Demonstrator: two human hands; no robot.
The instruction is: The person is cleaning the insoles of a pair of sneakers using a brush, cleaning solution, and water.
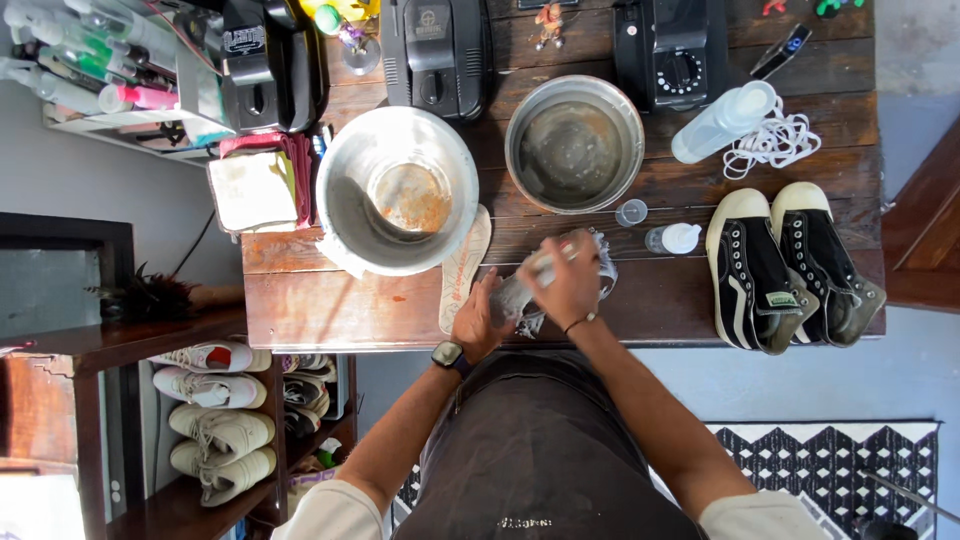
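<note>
My left hand (477, 322) grips one end of a grey-white insole (520, 297) over the front edge of the wooden table (330, 310). My right hand (566, 284) is closed around a brush (552, 262) with a light handle and presses it onto the insole. A frayed grey cloth (604, 268) pokes out behind the right hand. A second, pale insole (463, 268) lies flat on the table just left of my hands.
Two metal bowls stand behind, one (397, 190) with rusty residue, one (574, 143) with water. A black pair of sneakers (788, 268) sits at right, near a spray bottle (722, 122), white laces (778, 142) and a small bottle (672, 238). Shelved shoes (215, 420) lower left.
</note>
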